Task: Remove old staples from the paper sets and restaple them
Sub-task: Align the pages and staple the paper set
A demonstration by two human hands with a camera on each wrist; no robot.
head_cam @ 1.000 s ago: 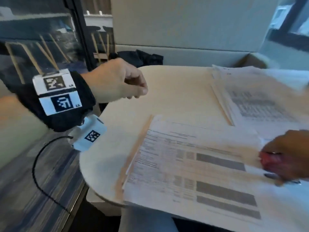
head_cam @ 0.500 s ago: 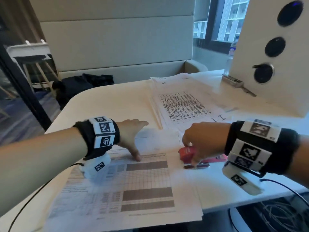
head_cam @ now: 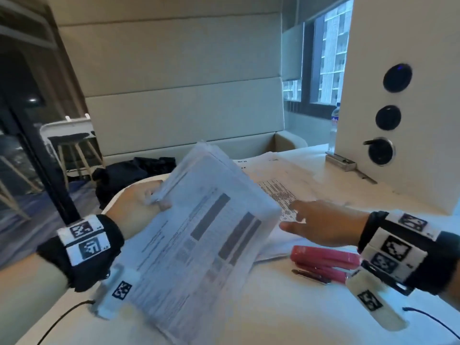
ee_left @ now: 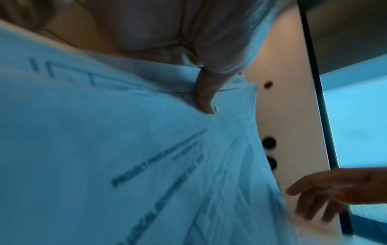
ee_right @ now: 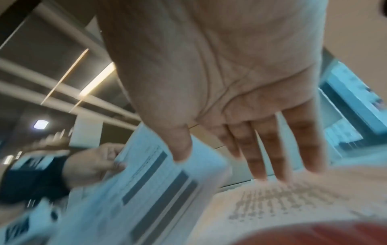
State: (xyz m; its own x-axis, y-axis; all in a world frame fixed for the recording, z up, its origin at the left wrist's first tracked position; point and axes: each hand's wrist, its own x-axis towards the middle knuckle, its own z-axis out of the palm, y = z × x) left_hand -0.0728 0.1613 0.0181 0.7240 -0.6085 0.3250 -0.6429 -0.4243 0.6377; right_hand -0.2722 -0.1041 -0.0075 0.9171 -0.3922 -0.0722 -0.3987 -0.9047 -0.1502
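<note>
Two hands | left hand [head_cam: 139, 205] grasps paper set [head_cam: 199, 235] | right hand [head_cam: 323, 225] released, empty

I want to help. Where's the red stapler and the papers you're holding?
red stapler [head_cam: 326, 257], head view, top of its body.
papers [head_cam: 199, 235], head view, middle of the top page.
</note>
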